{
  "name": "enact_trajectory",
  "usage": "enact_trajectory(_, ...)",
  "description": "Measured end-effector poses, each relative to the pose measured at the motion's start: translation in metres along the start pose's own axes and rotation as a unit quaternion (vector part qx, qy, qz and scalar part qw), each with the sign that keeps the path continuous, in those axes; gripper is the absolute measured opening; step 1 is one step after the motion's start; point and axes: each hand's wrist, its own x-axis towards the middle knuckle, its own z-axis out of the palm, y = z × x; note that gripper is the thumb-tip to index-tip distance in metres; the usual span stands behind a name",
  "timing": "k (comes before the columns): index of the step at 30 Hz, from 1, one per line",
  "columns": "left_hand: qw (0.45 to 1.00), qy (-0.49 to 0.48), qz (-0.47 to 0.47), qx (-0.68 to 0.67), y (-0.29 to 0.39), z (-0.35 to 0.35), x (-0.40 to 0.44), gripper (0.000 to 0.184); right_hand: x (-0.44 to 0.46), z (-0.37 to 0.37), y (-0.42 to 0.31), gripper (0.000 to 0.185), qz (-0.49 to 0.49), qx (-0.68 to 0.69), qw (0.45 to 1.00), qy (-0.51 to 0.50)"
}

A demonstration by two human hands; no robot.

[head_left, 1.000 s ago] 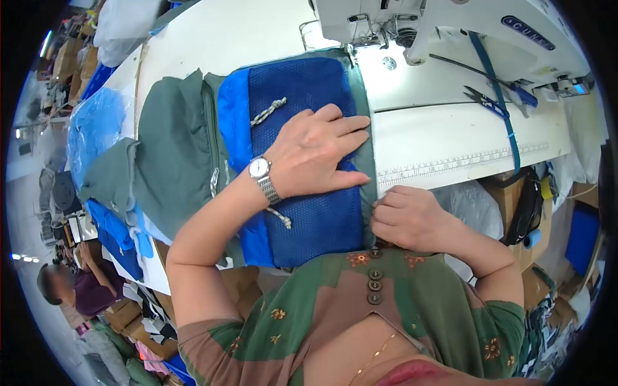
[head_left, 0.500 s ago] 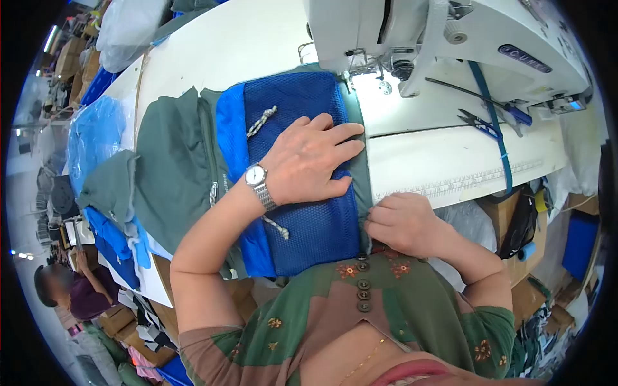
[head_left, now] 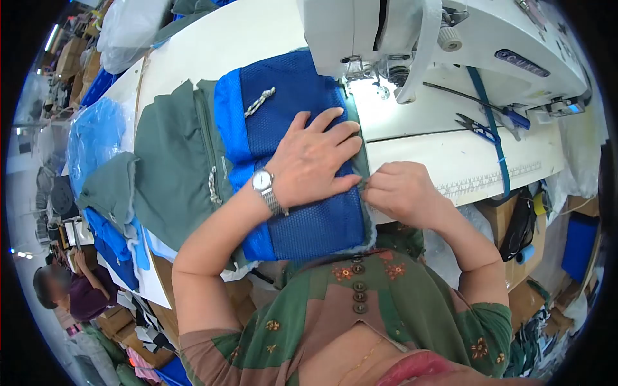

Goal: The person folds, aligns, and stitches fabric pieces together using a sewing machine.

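Note:
A blue mesh pocket piece (head_left: pixel 315 225) with bright blue trim and a knotted cord lies over grey-green fabric (head_left: pixel 170 151) on the sewing table. My left hand (head_left: pixel 315 157), a watch at its wrist, rests on the mesh with its fingers spread. At the right-hand edge of the layers, my right hand (head_left: pixel 399 190) is closed in a pinch on the grey-green fabric edge; its fingertips hide the exact grip. The far end of that edge reaches the presser foot area of the sewing machine (head_left: pixel 367 58), under a bright lamp.
Thread snips (head_left: pixel 477 127), a screwdriver (head_left: pixel 515 118) and a teal strap (head_left: pixel 492 122) lie right of the needle area. A ruler scale (head_left: pixel 492 179) runs along the table's front edge. Blue plastic wrap (head_left: pixel 96 138) sits at the left, and another person (head_left: pixel 87 293) is beyond.
The blue mesh piece and its edge have shifted away from my body, toward the machine. My right hand has moved up along the edge, while my left hand has slid slightly nearer to it.

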Motion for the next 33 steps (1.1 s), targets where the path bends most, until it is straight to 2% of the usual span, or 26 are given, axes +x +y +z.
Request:
enact_trajectory(2, 1.000, 0.020, 0.005, 0.012, -0.001, -0.001, 0.000, 0.046, 0.005, -0.002, 0.007, 0.009, -0.003, -0.011, 1.000, -0.002)
enact_trajectory(5, 0.992, 0.016, 0.055, 0.113, 0.013, 0.001, -0.005, 0.030, 0.006, -0.002, 0.013, 0.010, -0.004, -0.023, 1.000, -0.006)
enact_trajectory(6, 0.992, 0.017, 0.055, 0.113, 0.013, 0.001, -0.006, 0.030, 0.006, 0.000, 0.014, 0.010, -0.012, -0.023, 1.000, 0.005)
enact_trajectory(8, 0.999, 0.036, 0.028, 0.014, 0.013, 0.000, -0.009, 0.030, 0.006, 0.001, 0.016, 0.009, -0.020, -0.019, 1.000, 0.014)
enact_trajectory(18, 0.999, 0.011, 0.031, -0.003, -0.025, -0.004, 0.013, 0.030, 0.028, 0.001, 0.044, 0.009, -0.047, -0.041, 0.998, 0.018)
enact_trajectory(22, 0.998, 0.004, 0.068, -0.002, -0.048, -0.005, 0.020, 0.029, 0.037, 0.008, 0.056, 0.009, -0.020, -0.059, 0.998, 0.019)
enact_trajectory(24, 0.995, 0.032, 0.090, 0.015, -0.051, -0.003, 0.020, 0.026, 0.037, 0.008, 0.056, 0.009, -0.012, -0.059, 0.998, 0.025)
enact_trajectory(25, 0.991, 0.056, 0.116, 0.037, -0.049, -0.004, 0.018, 0.024, 0.038, 0.008, 0.056, 0.010, 0.001, -0.048, 0.998, 0.035)
enact_trajectory(28, 0.989, 0.046, 0.142, 0.008, -0.030, 0.001, 0.000, 0.019, 0.036, 0.009, 0.057, 0.010, 0.026, -0.029, 0.999, 0.034)
enact_trajectory(29, 0.992, 0.007, 0.107, -0.061, -0.017, -0.007, -0.010, 0.026, 0.036, 0.010, 0.058, 0.010, 0.033, -0.024, 0.999, 0.025)
enact_trajectory(30, 0.992, -0.005, 0.103, -0.074, -0.003, -0.010, -0.020, 0.026, 0.037, 0.008, 0.058, 0.016, 0.033, 0.025, 0.998, 0.037)
enact_trajectory(33, 0.998, 0.029, 0.031, -0.036, 0.022, -0.006, -0.033, 0.032, 0.036, 0.005, 0.060, 0.015, 0.031, 0.040, 0.998, 0.022)
